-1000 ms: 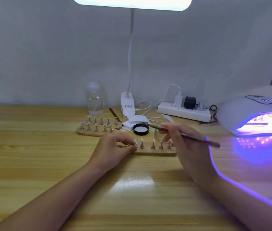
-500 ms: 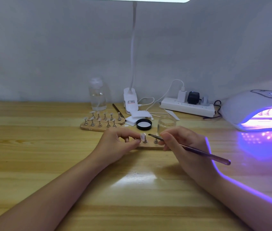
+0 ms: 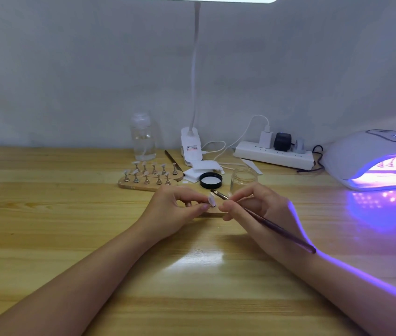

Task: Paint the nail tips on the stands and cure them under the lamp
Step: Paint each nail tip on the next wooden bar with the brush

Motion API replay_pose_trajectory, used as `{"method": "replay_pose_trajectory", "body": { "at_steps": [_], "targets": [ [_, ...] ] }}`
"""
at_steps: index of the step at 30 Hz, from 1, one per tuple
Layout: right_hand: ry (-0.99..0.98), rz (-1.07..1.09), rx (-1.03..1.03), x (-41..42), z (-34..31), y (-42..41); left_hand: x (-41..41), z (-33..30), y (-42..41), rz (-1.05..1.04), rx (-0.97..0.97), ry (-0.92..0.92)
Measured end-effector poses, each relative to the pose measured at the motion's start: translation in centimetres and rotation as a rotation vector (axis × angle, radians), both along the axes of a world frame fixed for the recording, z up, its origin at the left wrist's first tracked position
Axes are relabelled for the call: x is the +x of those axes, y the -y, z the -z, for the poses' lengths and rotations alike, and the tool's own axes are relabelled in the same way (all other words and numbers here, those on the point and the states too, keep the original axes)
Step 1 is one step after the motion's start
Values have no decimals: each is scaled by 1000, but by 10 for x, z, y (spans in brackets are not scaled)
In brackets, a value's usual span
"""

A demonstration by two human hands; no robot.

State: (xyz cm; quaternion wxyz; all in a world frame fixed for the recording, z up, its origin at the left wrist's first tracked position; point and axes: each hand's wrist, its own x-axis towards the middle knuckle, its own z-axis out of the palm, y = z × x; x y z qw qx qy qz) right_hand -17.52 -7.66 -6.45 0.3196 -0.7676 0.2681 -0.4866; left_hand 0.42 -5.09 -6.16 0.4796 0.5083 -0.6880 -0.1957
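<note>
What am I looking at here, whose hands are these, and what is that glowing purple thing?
No machine works here: a person wears a camera on the head, so you look down at their two bare hands over a wooden table. The right hand keeps a thin brush in its grip, bristle end aimed at a small nail tip. The left hand pinches the little stand under that tip, on a wooden base partly hidden by the fingers. Behind lie two more bases of nail tips, an open glass jar, its black lid, a clear bottle, a desk lamp and a power strip. The purple glow comes from the curing lamp on the right.
</note>
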Motion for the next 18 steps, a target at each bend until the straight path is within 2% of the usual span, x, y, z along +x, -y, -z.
{"method": "replay_pose_trajectory", "body": {
  "at_steps": [5, 13, 18],
  "targets": [
    [19, -17, 56, -1, 2, 2, 0, 0, 1, -1, 17, 1],
    [-44, -59, -26, -3, 5, 1, 1, 1, 1, -13, 56, 27],
    [-18, 39, -73, -1, 4, 6, 1, 2, 2, -22, 60, 7]
  ]
}}
